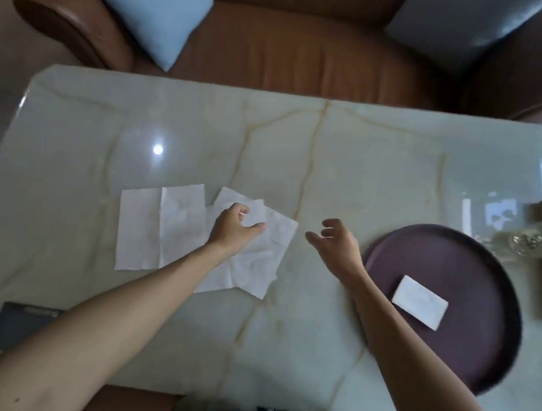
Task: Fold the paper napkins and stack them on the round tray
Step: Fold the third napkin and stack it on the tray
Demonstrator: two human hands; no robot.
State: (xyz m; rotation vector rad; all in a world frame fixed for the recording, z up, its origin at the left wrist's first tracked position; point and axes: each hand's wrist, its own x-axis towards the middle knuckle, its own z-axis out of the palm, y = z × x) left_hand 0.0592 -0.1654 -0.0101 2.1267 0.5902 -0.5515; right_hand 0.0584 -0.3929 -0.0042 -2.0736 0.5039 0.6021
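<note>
Napkins are what we are working on, and three unfolded ones lie side by side and overlapping left of the table's (351,167) middle. The crumpled napkin (256,264) on top lies skewed, its long axis running roughly from 11 o'clock to 5 o'clock, over a second sheet whose far corner (230,195) shows at its 11 o'clock. A flatter napkin (148,228) lies to the left, at 9 o'clock from them, partly tucked under.

Our left hand (231,226) rests on the crumpled napkin, fingers curled loosely with the tips on or just above the paper; we cannot tell whether any paper is pinched. Our right hand (334,243) hovers open and empty above bare table, thumb and fingers spread, with the napkin's near edge at its 9 o'clock, close by.

One folded napkin (419,301) already sits on the round tray (479,263), at about 4 o'clock from the right hand.

We judge the left hand to be the nearer one, so the next fold likely depends on it pinning the sheet while the right hand crosses leftward to reach the free right edge.
</note>
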